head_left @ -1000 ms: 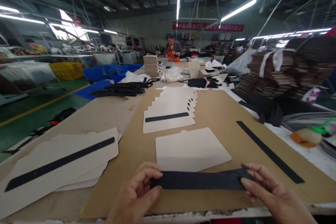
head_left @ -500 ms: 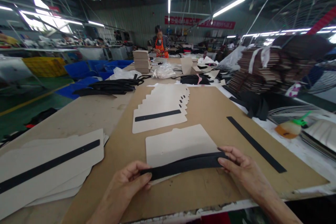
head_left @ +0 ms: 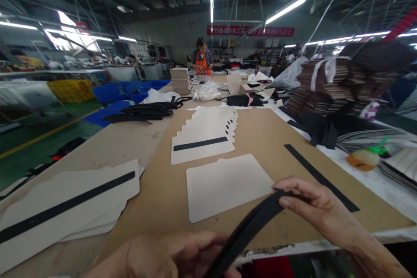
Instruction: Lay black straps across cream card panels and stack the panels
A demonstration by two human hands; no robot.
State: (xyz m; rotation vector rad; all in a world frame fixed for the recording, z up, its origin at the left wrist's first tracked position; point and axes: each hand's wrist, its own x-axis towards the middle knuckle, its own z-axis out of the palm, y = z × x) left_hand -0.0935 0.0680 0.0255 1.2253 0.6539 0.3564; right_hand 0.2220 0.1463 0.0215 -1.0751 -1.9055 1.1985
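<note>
Both my hands hold one black strip (head_left: 250, 228), which slants from the bottom middle up to the right. My right hand (head_left: 317, 210) pinches its upper end between thumb and fingers. My left hand (head_left: 169, 256), blurred at the bottom edge, is closed round its lower end. Just beyond the strip a blank cream card (head_left: 226, 184) lies flat on the brown board (head_left: 260, 139). Farther back is a fanned row of cream cards (head_left: 208, 132), the nearest with a black strip stuck across it.
A pile of cream cards with a black strip (head_left: 65, 204) lies at left. A loose long black strip (head_left: 321, 178) lies at right. Stacked dark material (head_left: 339, 82) and an orange bottle (head_left: 361, 159) stand at right. A person in an orange apron (head_left: 202, 58) works at the far end.
My left hand has dropped toward me and down with its end of the strip, while my right hand stayed up, so the strip has gone from nearly level over the card to steeply slanted.
</note>
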